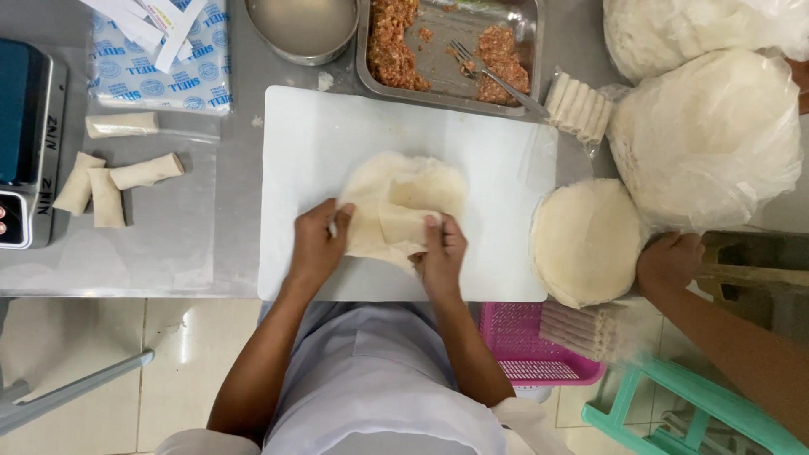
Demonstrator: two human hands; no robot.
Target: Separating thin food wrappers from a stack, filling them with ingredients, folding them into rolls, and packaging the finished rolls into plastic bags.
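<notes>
A round, pale spring roll wrapper (404,190) lies on the white cutting board (497,160), its near part folded over into a small packet. My left hand (318,244) pinches the wrapper's left edge. My right hand (440,251) presses the folded packet at the near side. Both hands grip the wrapper.
A steel tray (447,72) with minced meat filling and a fork stands behind the board, beside a steel bowl (303,29). Finished rolls (109,185) lie at left near a scale (25,143). A wrapper stack (586,240) and bagged wrappers (708,135) sit right, where another person's hand (670,261) rests.
</notes>
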